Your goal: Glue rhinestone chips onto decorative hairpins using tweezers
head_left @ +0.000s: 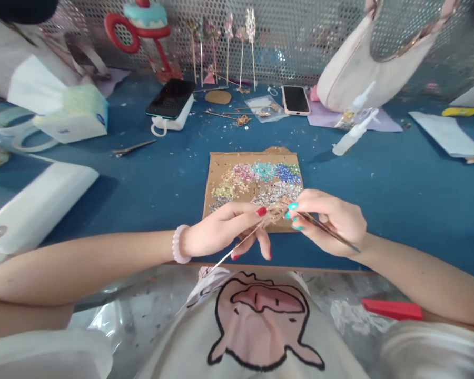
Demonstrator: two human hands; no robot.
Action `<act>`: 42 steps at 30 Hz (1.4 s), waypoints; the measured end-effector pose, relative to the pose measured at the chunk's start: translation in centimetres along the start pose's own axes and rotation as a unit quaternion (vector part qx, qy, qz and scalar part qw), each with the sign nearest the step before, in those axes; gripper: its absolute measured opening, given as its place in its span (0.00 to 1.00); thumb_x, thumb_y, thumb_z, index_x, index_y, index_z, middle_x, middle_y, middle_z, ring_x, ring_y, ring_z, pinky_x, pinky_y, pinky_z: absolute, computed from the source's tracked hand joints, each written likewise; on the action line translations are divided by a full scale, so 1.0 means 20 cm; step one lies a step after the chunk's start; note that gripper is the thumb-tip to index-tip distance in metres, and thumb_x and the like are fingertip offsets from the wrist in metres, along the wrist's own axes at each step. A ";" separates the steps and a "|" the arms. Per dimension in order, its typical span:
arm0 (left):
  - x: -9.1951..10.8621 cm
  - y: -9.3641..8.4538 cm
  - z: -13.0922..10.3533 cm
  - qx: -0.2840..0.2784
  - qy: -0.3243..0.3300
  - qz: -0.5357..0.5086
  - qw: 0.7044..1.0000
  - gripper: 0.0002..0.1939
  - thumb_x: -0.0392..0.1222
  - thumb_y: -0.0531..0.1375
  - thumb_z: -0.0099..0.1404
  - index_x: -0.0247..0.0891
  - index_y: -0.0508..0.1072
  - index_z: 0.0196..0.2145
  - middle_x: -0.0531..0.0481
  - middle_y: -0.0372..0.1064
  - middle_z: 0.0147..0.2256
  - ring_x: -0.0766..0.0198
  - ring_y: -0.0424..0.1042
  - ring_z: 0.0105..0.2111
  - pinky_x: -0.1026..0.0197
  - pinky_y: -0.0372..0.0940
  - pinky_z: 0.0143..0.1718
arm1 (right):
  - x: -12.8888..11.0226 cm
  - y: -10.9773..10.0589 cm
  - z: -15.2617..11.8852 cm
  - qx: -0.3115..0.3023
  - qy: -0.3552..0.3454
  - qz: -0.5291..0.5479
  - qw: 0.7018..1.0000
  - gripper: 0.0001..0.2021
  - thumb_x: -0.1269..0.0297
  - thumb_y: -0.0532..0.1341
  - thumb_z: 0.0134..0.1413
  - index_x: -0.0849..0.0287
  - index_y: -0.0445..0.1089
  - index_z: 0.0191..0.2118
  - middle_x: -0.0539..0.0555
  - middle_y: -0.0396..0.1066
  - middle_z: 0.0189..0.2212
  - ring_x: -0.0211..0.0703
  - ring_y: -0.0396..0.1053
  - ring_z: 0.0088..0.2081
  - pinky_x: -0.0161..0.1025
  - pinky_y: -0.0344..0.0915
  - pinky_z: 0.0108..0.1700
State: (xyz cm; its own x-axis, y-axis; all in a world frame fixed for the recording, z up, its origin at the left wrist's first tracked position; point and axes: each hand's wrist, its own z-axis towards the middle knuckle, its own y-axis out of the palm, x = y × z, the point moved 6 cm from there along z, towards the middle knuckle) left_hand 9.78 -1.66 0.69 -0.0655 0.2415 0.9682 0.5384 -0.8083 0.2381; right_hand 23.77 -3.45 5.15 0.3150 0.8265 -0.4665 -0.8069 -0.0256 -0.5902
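Note:
Over the near edge of a cardboard sheet (213, 168), my left hand (231, 226) is closed on a thin stick (237, 246) that slants down toward my lap. At the stick's upper end is a small golden piece (275, 210), partly hidden between the hands. My right hand (327, 218) is closed around metal tweezers (332, 232), whose tips meet the golden piece. Small gems lie on the cardboard in groups: blue (287, 172), turquoise (264, 170), pink (243, 172), yellow (226, 191) and silver (278, 192).
Behind the cardboard are a dark phone (171, 98) on a white box, a pink-edged phone (295, 100), and upright decorated sticks (227, 52). A glue bottle (351, 138) stands right. Scissors (133, 149), a tissue box (79, 113) and a white device (39, 202) lie left.

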 end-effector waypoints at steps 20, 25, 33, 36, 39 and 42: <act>0.00 0.03 0.01 -0.094 -0.052 -0.088 0.990 0.27 0.40 0.58 0.66 0.41 0.54 0.59 0.48 0.69 0.36 0.67 0.74 0.21 0.71 0.66 0.18 | 0.00 0.02 0.01 -0.031 0.061 0.105 0.992 0.12 0.76 0.61 0.51 0.59 0.66 0.42 0.50 0.70 0.31 0.32 0.68 0.32 0.33 0.66 0.35; 0.00 0.02 0.02 -0.061 -0.025 -0.079 0.995 0.23 0.38 0.57 0.66 0.40 0.53 0.57 0.48 0.69 0.35 0.66 0.74 0.21 0.70 0.67 0.19 | 0.00 0.00 0.02 -0.014 0.093 0.084 0.992 0.10 0.76 0.61 0.51 0.59 0.68 0.39 0.48 0.71 0.31 0.28 0.67 0.29 0.28 0.65 0.32; 0.00 0.02 0.02 -0.060 -0.005 -0.094 0.994 0.17 0.36 0.53 0.69 0.41 0.52 0.52 0.44 0.70 0.40 0.62 0.77 0.29 0.68 0.71 0.25 | -0.04 -0.02 0.06 -0.013 0.024 0.018 0.999 0.08 0.74 0.62 0.51 0.59 0.71 0.38 0.54 0.71 0.36 0.36 0.70 0.36 0.35 0.69 0.36; 0.00 0.02 0.02 -0.059 0.005 -0.083 0.995 0.17 0.38 0.53 0.69 0.42 0.52 0.53 0.43 0.71 0.41 0.62 0.77 0.30 0.68 0.71 0.26 | -0.05 -0.02 0.07 -0.014 0.005 0.005 1.000 0.09 0.75 0.62 0.51 0.59 0.71 0.39 0.57 0.72 0.40 0.39 0.71 0.40 0.40 0.70 0.41; 0.00 0.02 0.02 -0.054 0.013 -0.074 0.996 0.19 0.40 0.54 0.69 0.43 0.51 0.53 0.42 0.71 0.41 0.62 0.77 0.31 0.68 0.71 0.27 | -0.06 -0.01 0.07 -0.021 -0.012 0.008 1.000 0.11 0.74 0.62 0.51 0.58 0.69 0.42 0.55 0.74 0.38 0.40 0.72 0.41 0.43 0.70 0.45; 0.00 0.02 0.02 -0.049 0.014 -0.063 0.997 0.20 0.41 0.54 0.68 0.43 0.50 0.53 0.41 0.70 0.42 0.62 0.77 0.32 0.68 0.70 0.27 | -0.05 -0.01 0.06 -0.020 -0.001 -0.003 1.000 0.13 0.74 0.61 0.51 0.56 0.67 0.43 0.54 0.74 0.37 0.40 0.72 0.42 0.42 0.71 0.46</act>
State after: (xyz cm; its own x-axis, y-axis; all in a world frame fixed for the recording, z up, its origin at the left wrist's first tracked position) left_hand 10.35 -1.75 0.66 -0.1518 0.3300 0.9317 0.4407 -0.8212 0.3626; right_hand 22.93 -3.60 6.51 0.3196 0.8275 -0.4616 -0.7837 -0.0430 -0.6196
